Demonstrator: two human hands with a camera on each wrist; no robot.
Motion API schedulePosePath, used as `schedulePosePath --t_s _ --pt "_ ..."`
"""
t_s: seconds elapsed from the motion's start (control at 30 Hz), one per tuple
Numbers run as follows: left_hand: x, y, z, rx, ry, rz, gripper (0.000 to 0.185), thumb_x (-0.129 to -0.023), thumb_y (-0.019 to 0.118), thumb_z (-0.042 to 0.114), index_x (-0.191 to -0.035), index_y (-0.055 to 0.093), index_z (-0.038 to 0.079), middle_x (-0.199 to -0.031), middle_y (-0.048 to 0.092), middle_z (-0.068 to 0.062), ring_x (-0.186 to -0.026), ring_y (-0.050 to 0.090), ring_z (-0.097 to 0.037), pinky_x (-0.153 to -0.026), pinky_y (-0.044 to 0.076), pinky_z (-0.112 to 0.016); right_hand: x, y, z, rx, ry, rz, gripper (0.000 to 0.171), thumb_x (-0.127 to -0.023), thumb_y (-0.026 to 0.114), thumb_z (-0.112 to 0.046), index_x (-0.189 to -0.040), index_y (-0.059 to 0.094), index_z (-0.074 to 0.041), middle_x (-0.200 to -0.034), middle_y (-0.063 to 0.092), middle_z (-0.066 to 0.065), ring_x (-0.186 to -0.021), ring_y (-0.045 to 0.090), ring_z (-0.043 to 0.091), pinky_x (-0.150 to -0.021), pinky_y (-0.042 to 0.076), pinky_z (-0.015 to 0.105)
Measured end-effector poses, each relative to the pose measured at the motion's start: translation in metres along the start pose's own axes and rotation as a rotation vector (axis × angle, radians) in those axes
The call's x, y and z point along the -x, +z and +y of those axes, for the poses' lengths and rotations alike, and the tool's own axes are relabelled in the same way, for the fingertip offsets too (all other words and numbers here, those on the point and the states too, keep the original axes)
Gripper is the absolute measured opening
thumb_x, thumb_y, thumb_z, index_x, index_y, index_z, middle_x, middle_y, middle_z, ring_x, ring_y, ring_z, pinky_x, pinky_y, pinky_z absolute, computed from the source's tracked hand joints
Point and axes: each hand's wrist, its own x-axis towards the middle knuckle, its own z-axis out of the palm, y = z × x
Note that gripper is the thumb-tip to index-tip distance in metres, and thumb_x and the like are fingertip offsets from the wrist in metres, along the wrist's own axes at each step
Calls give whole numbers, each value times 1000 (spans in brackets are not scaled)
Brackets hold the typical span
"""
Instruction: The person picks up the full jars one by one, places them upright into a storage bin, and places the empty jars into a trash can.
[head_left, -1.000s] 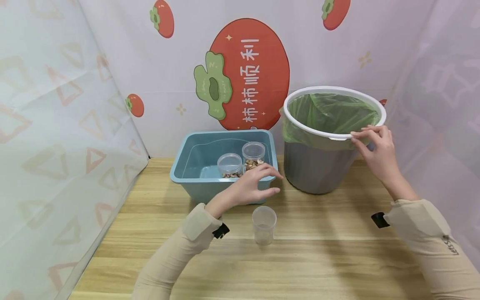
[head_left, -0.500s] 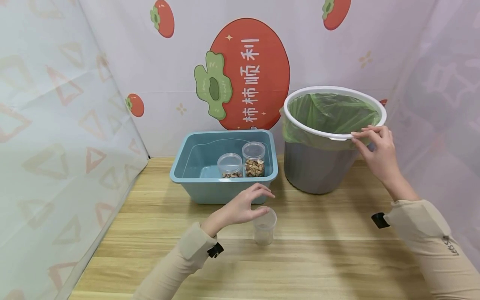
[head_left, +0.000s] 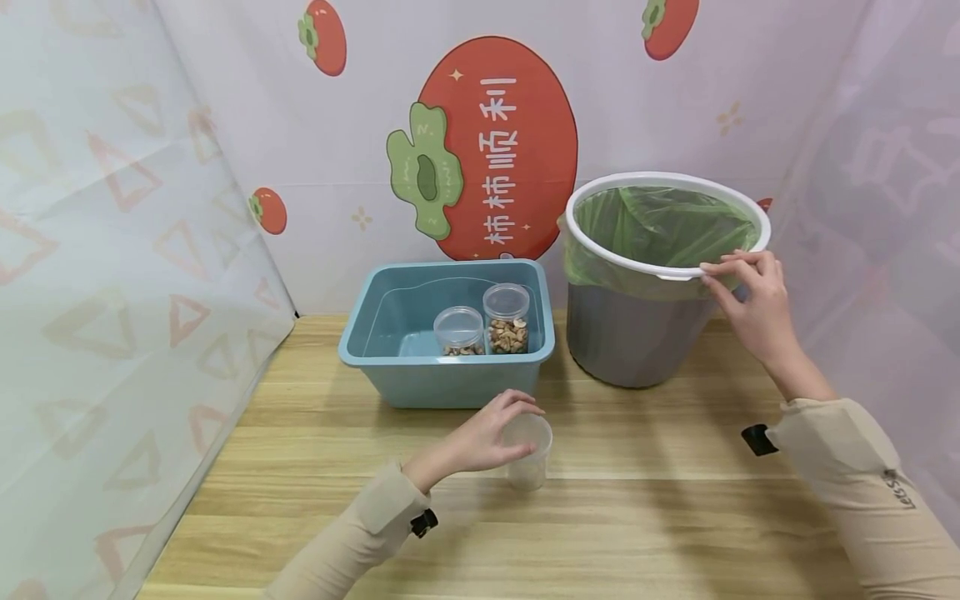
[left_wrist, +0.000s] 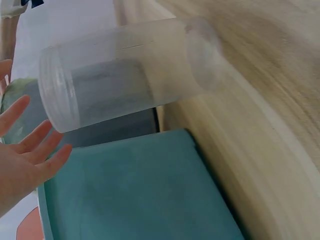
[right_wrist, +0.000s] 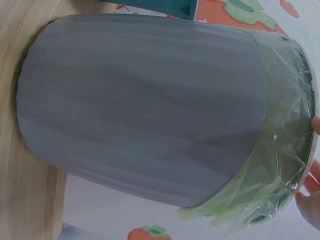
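Observation:
A clear, empty plastic cup [head_left: 529, 468] stands on the wooden table [head_left: 645, 517] in front of the blue tub [head_left: 450, 382]. My left hand [head_left: 497, 430] curves over the cup's near side. In the left wrist view its fingers [left_wrist: 30, 150] are straight and a small gap separates them from the cup [left_wrist: 130, 75]. My right hand [head_left: 723, 273] pinches the white rim [head_left: 660, 178] of the grey bin [head_left: 633, 333], which is lined with a green bag [head_left: 663, 227]. The bin [right_wrist: 140, 110] fills the right wrist view.
Two lidded clear jars [head_left: 459, 330] [head_left: 507, 317] holding brown pieces stand in the tub's right half. Printed cloth walls close in the back and both sides. The bin stands just right of the tub.
My left hand has drawn back from the tub's front edge and come down beside the cup. The right hand has stayed on the bin rim.

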Motion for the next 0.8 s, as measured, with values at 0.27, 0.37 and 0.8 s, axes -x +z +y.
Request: schedulePosePath --t_s 0.27,0.37,0.8 --pt "5 8 -5 -29 -47 -45 48 -83 60 31 -124 46 12 -125 40 -8 -115 40 -18 -92 37 -32 -1 0 0 -9 -10 6 21 -70 65 14 -91 62 9 -99 46 27 -101 39 41 -80 26 38" --pt "6 10 -8 -36 -57 -55 50 -83 59 33 -126 45 12 -126 39 -8 -115 39 -17 -92 37 -32 -2 0 0 -11 -9 4 21 -70 65 14 -90 62 9 -99 46 28 -101 39 41 -80 26 38" --pt "10 21 -14 -41 -51 -55 53 -82 61 35 -127 40 15 -121 40 -6 -109 43 -18 -87 40 -31 0 1 1 -11 -12 12 21 -70 65 14 -90 62 9 -99 47 27 -100 39 40 -81 26 33"
